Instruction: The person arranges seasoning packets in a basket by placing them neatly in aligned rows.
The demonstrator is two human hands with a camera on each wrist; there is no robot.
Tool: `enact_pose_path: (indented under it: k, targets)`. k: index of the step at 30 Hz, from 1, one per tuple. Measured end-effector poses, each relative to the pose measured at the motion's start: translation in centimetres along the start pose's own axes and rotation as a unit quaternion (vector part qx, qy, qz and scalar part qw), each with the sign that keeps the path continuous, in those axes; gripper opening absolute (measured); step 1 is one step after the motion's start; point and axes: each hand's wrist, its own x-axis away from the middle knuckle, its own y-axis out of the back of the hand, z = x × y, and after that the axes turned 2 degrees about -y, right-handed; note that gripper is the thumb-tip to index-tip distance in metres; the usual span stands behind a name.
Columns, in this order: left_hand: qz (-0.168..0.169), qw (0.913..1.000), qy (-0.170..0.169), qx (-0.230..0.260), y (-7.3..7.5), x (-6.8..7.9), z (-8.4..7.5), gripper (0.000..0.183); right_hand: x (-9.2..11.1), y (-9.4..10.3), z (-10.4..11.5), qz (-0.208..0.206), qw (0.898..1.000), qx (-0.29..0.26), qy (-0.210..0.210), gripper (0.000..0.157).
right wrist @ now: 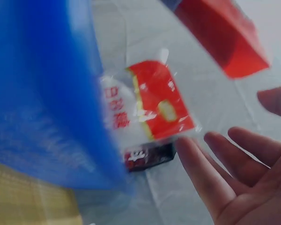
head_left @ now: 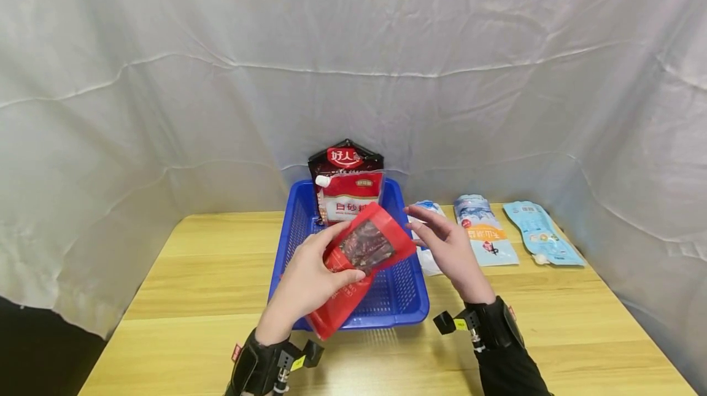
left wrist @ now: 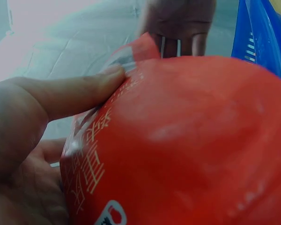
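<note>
My left hand (head_left: 310, 274) grips a red pouch (head_left: 369, 247) with a clear window that shows dark dried pieces inside. The thumb presses its near face, and the pouch tilts over the blue basket (head_left: 413, 298). In the left wrist view the red pouch (left wrist: 187, 136) fills much of the picture, under the left thumb (left wrist: 79, 96). To the right of the pouch my right hand (head_left: 450, 248) hangs with fingers extended, holding nothing. The right wrist view has that right hand (right wrist: 243, 173) apart from the pouch's red corner (right wrist: 239, 51).
Inside the basket, at its back, stand a red-and-white sugar pouch (head_left: 353, 196) and a dark bag (head_left: 320, 166). On the wooden table (head_left: 210, 273), to the right, lie a partly hidden white-blue packet (head_left: 429, 261), a blue-and-orange packet (head_left: 486, 230) and a light blue spouted pouch (head_left: 544, 233).
</note>
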Motion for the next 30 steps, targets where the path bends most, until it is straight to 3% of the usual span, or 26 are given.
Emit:
enact_pose_path:
  k: [9,17,30]
  targets:
    - [0.035,0.9988,-0.016,-0.031,-0.1,0.1,0.0,0.077,1.3,-1.1,2.1,0.067,0.997,0.029,-0.023,0.049]
    - [0.055,0.9964,-0.036,-0.053,-0.3,0.3,-0.2,0.080,1.4,-1.6,2.0,0.099,0.993,0.006,-0.066,0.060]
    - [0.056,0.9938,-0.080,-0.053,-0.2,0.3,0.0,0.082,1.6,-1.6,2.2,0.076,0.994,-0.014,-0.076,0.057]
